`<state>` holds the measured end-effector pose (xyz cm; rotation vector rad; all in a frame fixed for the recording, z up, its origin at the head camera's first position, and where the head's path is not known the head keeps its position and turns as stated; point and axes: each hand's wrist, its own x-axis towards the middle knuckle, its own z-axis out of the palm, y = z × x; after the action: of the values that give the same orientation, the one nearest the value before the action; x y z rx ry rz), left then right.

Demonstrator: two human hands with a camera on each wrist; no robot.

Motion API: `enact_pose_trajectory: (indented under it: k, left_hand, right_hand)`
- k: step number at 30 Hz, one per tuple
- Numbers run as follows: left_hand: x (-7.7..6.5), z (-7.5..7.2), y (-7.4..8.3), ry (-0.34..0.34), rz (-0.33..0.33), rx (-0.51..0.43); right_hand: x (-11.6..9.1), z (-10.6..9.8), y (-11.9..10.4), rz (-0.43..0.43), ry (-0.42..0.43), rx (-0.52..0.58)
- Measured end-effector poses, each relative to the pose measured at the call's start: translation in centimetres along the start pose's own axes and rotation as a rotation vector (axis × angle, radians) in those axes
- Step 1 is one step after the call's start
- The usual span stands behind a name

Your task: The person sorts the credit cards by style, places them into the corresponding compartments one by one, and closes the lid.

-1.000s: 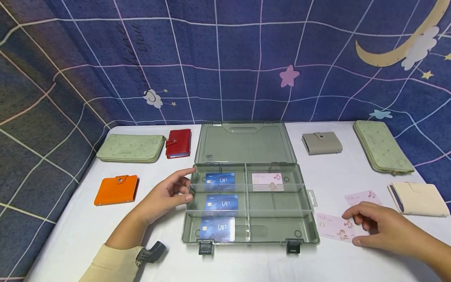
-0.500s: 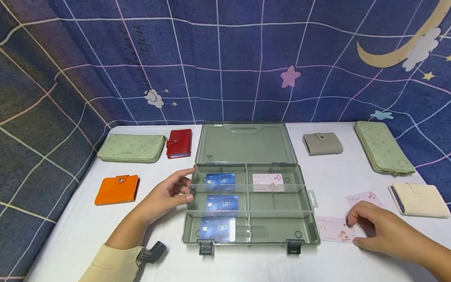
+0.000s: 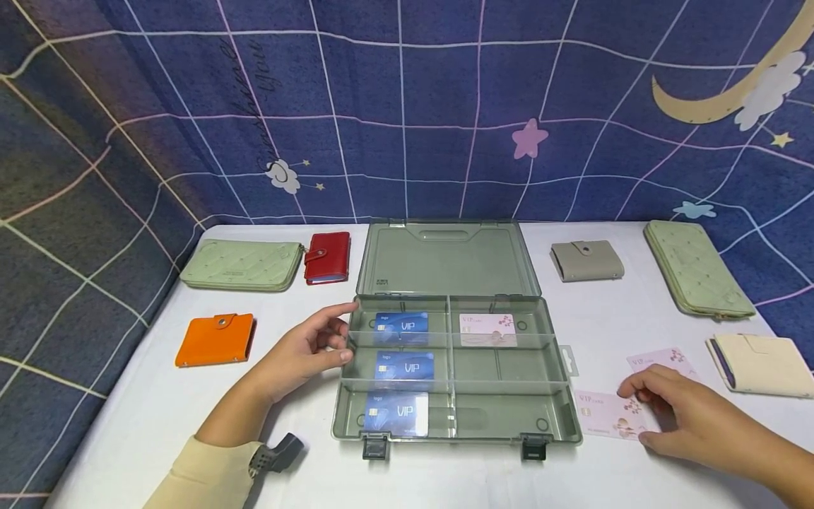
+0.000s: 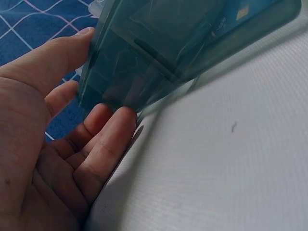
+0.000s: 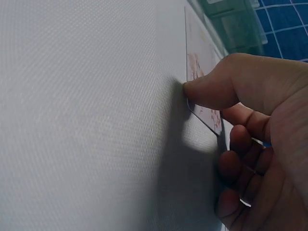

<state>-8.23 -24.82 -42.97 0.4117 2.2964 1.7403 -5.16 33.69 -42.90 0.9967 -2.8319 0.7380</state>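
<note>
Near the right side of the tabletop (image 3: pixel 496 481), the pink card (image 3: pixel 600 416) lies just right of the box (image 3: pixel 499 417), level with its front right corner, and its long axis runs nearly parallel to the box's front wall. The right hand (image 3: pixel 685 416) has it by the right end: thumb at the near edge, index finger at the far edge, the two drawn in on the card while the remaining fingers curl loosely behind. From those fingertips most of the card extends leftward, so its free short end faces the box's right wall, and that seems to be the relation that counts. The right hand is plainly the nearer one; the left hand (image 3: pixel 304 359) is across at the box's left wall, touching it with thumb and index finger spread apart. (Whether the card is already off the cloth, I cannot tell.) A second pink card (image 3: pixel 655 358) lies behind the first, partly hidden by the right hand, with the cream wallet (image 3: pixel 768 364) farther out at the tabletop's right edge. Inside the box, three blue cards (image 3: pixel 407 369) fill the left column's compartments, one apiece, and a third pink card (image 3: pixel 488 332) sits back right.
</note>
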Motion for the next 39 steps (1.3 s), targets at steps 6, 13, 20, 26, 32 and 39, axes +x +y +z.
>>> enact_pose_trajectory:
  k: [6, 13, 20, 26, 32, 39]
  left_hand:
    - [0.0, 0.0, 0.0, 0.000, -0.005, 0.002]
    - [0.1, 0.0, 0.0, -0.001, -0.005, -0.009]
    - [0.0, 0.0, 0.0, -0.001, -0.007, -0.005]
    - [0.1, -0.1, 0.1, -0.002, -0.003, 0.000]
    - [0.1, -0.1, 0.1, -0.003, -0.003, -0.001]
    - [0.0, -0.1, 0.0, 0.002, -0.011, -0.008]
  right_hand:
    - [0.0, 0.0, -0.1, 0.030, -0.018, 0.029]
    - [-0.2, -0.7, -0.4, 0.060, -0.037, 0.161]
    - [0.2, -1.9, -0.2, 0.145, -0.057, 0.344]
    - [0.6, -3.4, 0.9, 0.174, -0.123, 0.460]
    - [1.4, -5.3, 1.4, 0.195, -0.178, 0.466]
    - [3.8, -7.2, 1.0, 0.179, -0.222, 0.479]
